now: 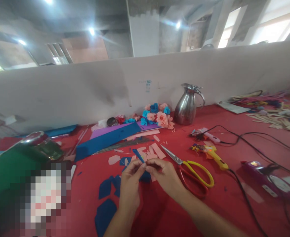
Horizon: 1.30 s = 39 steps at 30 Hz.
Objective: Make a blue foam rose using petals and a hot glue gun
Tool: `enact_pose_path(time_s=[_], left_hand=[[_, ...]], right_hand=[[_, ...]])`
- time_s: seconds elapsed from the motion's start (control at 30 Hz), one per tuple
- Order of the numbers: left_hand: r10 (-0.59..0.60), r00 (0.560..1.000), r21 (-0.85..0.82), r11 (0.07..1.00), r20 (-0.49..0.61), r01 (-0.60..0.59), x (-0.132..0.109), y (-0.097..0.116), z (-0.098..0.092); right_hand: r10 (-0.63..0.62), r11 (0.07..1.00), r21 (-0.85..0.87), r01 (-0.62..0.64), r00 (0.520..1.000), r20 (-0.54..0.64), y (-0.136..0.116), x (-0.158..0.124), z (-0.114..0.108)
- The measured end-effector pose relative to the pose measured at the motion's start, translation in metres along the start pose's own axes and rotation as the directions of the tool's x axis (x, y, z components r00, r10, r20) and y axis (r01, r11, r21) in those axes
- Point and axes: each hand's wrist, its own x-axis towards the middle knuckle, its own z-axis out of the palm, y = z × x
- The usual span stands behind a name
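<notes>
My left hand [132, 179] and my right hand [165, 174] meet above the red table, thumbs and fingers pinched together. Between them is a narrow blue paper piece [138, 155], seemingly folded or rolled, its free end pointing up and to the left. Its lower end is hidden by my fingertips. Cut blue paper petals [105, 210] lie left of my wrists. Just beyond my hands are scattered pink paper scraps [150, 151]. To the right rest large open scissors [196, 171] with one yellow and one red handle.
A paper flower bunch [157, 115] and a metal jug [186, 105] stand by the white partition. A yellow glue gun [212, 155], a pink glue gun [206, 134], a purple power strip [270, 181] and black cords occupy the right. Further left are blue sheets [108, 140] and a glass jar [45, 146].
</notes>
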Motion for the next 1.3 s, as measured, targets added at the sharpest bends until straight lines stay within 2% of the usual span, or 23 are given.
enact_pose_path(time_s=[0.17,0.33,0.5,0.7,0.83,0.93,1.13,1.3], left_hand=[[-0.03,0.999,-0.05,0.998,-0.02,0.029,0.001,0.007,-0.001],[-0.016,0.999,-0.063,0.998,0.051,0.02,0.003,0.014,-0.003],[-0.002,1.0,0.01,1.0,-0.025,0.002,0.005,0.01,-0.008],[0.045,0.986,0.085,0.995,0.162,-0.06,0.005,0.011,-0.012],[0.06,0.984,0.087,0.993,0.167,-0.075,0.004,0.014,-0.011],[0.062,0.982,0.083,0.994,0.18,-0.078,0.003,0.016,-0.011],[0.039,0.961,0.058,0.997,0.274,-0.057,0.002,0.019,-0.013],[0.051,0.972,0.08,0.994,0.231,-0.071,0.002,0.019,-0.012]], right_hand=[[0.045,0.998,0.036,-0.045,0.999,-0.004,0.001,0.001,-0.001],[0.032,0.999,-0.014,-0.032,0.999,-0.004,0.001,0.001,-0.002],[-0.005,1.0,-0.027,0.006,1.0,0.025,0.001,-0.001,0.001],[-0.152,0.984,-0.092,0.15,0.988,-0.018,0.002,-0.003,-0.001],[-0.252,0.96,-0.139,0.244,0.967,-0.046,0.004,-0.003,-0.003],[-0.259,0.959,-0.13,0.254,0.965,-0.027,0.004,-0.003,-0.002],[-0.253,0.962,-0.111,0.249,0.967,-0.027,0.0,-0.006,0.0],[-0.22,0.973,-0.078,0.217,0.975,-0.037,0.0,-0.007,0.001]])
